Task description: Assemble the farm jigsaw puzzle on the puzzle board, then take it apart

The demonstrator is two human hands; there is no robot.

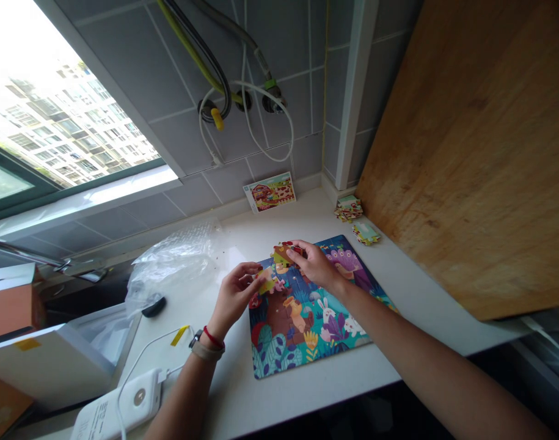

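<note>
My left hand (239, 294) is closed, its fingers gripping a yellow-green and pink jigsaw puzzle piece (266, 283). Just right of it, my right hand (316, 264) pinches a cluster of brown, red and green puzzle pieces (283, 254) between thumb and fingers. Both hands are over the upper left part of a colourful puzzle board (306, 357) with rabbits, plants and a pot-like figure. Part of the board's top edge is hidden by my hands and right forearm. Whether the pieces in my hands touch each other I cannot tell.
A picture card (270, 192) leans on the tiled wall. Stacked puzzle pieces (349, 209) and a smaller pile (366, 234) lie near the wooden board (448, 153). At left are a clear plastic bag (169, 263), a black object (154, 307) and a white power bank (118, 406) with its cable.
</note>
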